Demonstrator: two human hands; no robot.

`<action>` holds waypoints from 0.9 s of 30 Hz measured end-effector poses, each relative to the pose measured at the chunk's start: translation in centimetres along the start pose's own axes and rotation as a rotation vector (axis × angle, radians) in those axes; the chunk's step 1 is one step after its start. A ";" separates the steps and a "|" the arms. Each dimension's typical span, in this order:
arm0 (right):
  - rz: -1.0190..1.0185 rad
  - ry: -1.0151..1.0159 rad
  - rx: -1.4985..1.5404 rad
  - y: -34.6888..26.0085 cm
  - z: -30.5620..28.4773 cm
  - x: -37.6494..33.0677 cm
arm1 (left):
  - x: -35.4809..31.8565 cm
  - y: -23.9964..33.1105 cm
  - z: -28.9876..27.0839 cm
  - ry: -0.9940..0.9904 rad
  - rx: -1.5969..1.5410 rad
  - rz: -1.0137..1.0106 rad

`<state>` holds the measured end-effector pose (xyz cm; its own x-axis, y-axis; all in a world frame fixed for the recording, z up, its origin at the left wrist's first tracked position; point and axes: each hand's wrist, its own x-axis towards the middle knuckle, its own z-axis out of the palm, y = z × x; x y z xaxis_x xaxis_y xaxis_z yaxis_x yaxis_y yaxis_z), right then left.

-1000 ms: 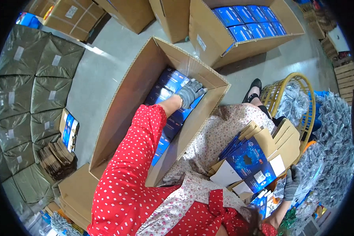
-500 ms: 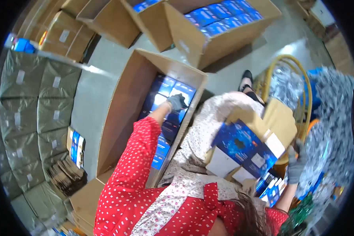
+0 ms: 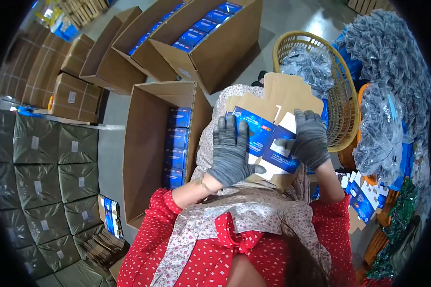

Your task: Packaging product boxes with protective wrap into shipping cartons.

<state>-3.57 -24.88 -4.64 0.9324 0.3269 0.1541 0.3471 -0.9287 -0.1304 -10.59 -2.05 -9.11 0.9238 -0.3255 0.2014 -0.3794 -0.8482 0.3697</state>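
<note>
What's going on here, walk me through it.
A person in grey gloves is handling flattened blue-and-tan cartons on their lap. The left hand lies over their left part, and the right hand is at their right edge. On the person's left stands an open cardboard box with blue boxes lined along one side. Toward the upper right, a yellow basket holds clear plastic bags.

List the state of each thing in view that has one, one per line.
Carton blanks: unassembled, on the lap
Left hand: gloved, open, on the blanks
Right hand: gloved, on the blanks
Near carton: open, partly filled
Small blue boxes inside: closed
Far carton: open, loaded
Yellow basket: holding plastic-wrapped bundles
Red bow: tied
</note>
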 end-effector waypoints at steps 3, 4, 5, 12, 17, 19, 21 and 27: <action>0.021 -0.051 0.153 0.7 -1.8 0.6 | 1.0 0.9 -0.5 -0.093 0.002 -0.255; 0.022 -0.039 0.159 0.6 -2.6 0.9 | 1.2 0.8 -1.1 -0.088 0.013 -0.249; -0.040 0.044 0.279 0.4 -3.7 1.4 | 1.7 0.7 -2.2 -0.062 -0.124 -0.179; -0.086 0.284 0.959 -2.5 -7.0 5.8 | 5.3 1.7 -10.4 -0.186 -1.019 0.002; -0.752 0.339 0.391 -0.2 -7.0 3.3 | 6.9 -2.3 -13.5 -0.264 -1.664 -0.324; -0.846 0.450 0.322 -1.0 -5.0 2.9 | 7.0 -2.4 -14.6 -0.256 -1.741 -0.428; -1.013 0.647 0.142 -2.1 -4.9 2.4 | 7.3 -2.7 -14.0 -0.240 -1.673 -0.407; -0.908 0.429 0.259 -3.1 -7.3 2.0 | 8.3 -1.1 -14.8 -0.286 -1.044 -0.308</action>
<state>-3.56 -22.63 3.22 0.2128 0.7482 0.6285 0.9595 -0.2815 0.0103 -3.27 2.43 5.58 0.9122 -0.3602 -0.1953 0.1343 -0.1876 0.9730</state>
